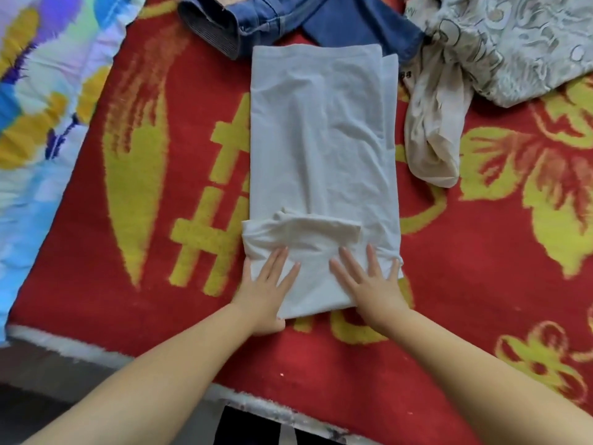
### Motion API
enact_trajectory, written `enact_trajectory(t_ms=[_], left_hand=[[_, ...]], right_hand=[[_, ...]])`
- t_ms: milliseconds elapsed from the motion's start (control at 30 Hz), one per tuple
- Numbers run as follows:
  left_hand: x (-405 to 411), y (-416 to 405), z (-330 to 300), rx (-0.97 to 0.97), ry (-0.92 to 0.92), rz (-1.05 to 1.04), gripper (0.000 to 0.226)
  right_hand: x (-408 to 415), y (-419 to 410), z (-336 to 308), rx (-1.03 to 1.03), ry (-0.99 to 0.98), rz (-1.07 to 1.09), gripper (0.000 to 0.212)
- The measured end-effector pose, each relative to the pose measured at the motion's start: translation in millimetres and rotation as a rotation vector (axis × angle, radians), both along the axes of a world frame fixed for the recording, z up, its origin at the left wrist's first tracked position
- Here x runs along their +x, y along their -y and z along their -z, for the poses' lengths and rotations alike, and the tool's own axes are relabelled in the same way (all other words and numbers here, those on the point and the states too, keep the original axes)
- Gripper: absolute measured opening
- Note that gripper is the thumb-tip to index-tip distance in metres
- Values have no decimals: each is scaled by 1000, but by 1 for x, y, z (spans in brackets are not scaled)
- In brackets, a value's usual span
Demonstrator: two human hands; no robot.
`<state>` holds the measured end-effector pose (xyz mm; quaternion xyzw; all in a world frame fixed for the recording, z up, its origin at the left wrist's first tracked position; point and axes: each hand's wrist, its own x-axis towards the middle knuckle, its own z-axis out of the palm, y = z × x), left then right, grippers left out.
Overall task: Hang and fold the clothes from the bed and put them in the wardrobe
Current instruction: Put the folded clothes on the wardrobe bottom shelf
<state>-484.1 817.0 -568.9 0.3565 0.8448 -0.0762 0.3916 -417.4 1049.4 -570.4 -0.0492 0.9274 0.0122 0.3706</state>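
A white T-shirt lies on the bed, folded into a long narrow strip that runs away from me. Its near end is turned over, with a sleeve edge showing across it. My left hand lies flat with spread fingers on the near left corner of the shirt. My right hand presses flat on the near right part. Neither hand grips the cloth.
A red and yellow blanket covers the bed. Blue jeans lie at the far edge, a cream patterned garment at the far right. A flowered quilt is bunched on the left. The bed's near edge runs below my forearms.
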Motion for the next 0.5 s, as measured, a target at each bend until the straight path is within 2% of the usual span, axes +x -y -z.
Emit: enact_trajectory(t_ms=[67,133,233,333,400,467,500], left_hand=[[-1,-2,-2,-59,-35,50,112],[5,-5,-8,-89,-74,44,99],[9,-9,-22,-87,13,16,85],[4,-5,-47,-129,327,44,89],[-3,-3,-65,-169,620,-2,87],[-15,-2,-79,-186,836,-26,76],[-22,-1,-86,-189,918,-55,64]], right_hand=[[-5,7,-3,16,35,8,81],[-8,12,-9,3,94,9,81],[-11,9,-30,-113,221,5,85],[-5,1,-54,-222,390,-10,81],[1,0,-69,-296,519,61,64],[4,2,-83,-358,656,128,46],[3,1,-88,-384,731,145,37]])
